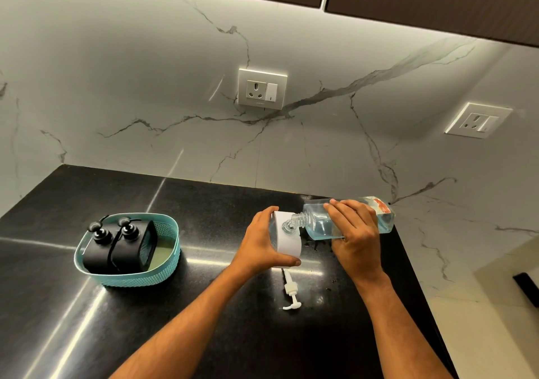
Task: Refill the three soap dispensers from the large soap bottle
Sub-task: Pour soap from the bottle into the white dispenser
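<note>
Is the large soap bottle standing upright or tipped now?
Tipped: the large soap bottle lies nearly sideways in the right hand, its neck at the white dispenser opening.

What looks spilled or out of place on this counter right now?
Small dark specks, possibly drips, dot the black counter beneath the tipped large soap bottle. The white pump head lies loose beside the white dispenser, expected mid-refill.

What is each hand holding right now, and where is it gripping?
Left hand grips the white dispenser around its body. Right hand holds the tilted soap bottle around its middle, neck at the dispenser's opening.
</note>
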A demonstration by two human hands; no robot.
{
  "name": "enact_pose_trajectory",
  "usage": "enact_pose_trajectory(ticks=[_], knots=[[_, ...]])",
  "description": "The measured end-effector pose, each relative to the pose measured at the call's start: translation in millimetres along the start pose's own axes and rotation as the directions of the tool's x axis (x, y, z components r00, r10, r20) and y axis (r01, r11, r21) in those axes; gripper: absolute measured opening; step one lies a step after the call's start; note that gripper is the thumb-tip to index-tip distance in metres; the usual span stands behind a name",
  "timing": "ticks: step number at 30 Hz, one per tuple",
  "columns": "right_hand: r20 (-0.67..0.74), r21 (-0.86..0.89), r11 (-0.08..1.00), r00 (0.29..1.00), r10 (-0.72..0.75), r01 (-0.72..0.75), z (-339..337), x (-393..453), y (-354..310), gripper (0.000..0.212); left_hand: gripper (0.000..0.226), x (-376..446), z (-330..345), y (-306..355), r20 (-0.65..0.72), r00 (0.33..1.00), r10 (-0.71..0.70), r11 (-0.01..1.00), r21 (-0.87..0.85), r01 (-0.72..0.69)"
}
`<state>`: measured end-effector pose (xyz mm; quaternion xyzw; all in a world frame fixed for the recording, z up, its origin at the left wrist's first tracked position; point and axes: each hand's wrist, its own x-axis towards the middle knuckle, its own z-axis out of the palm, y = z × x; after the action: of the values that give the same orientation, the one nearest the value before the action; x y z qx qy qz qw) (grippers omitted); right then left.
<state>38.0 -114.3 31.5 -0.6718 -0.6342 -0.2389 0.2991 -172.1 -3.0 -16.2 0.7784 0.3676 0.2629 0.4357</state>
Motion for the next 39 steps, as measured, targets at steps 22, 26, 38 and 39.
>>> enact_pose_trajectory(ticks=[22,26,38,39], knots=[[-0.007,-0.008,1.0,1.0,-0.024,0.024,-1.7,3.1,-1.4,0.055,0.127,1.7,-0.1,-2.7,0.001,1.0,0.001,1.0,0.001,-0.001],[0.0,-0.013,1.0,1.0,-0.024,0.024,-1.4,2.7,-0.3,0.057,0.126,1.5,0.7,-2.5,0.001,1.0,0.001,1.0,0.0,-0.001],[0.012,-0.013,1.0,1.0,-0.014,0.014,-2.3,2.0,0.9,0.062,0.127,1.0,2.2,-1.6,0.004,1.0,-0.004,1.0,-0.003,0.004],[0.014,-0.013,1.0,1.0,-0.014,0.014,-2.3,1.8,1.0,0.062,0.127,0.9,2.3,-1.3,0.005,1.0,-0.004,1.0,-0.002,0.004]])
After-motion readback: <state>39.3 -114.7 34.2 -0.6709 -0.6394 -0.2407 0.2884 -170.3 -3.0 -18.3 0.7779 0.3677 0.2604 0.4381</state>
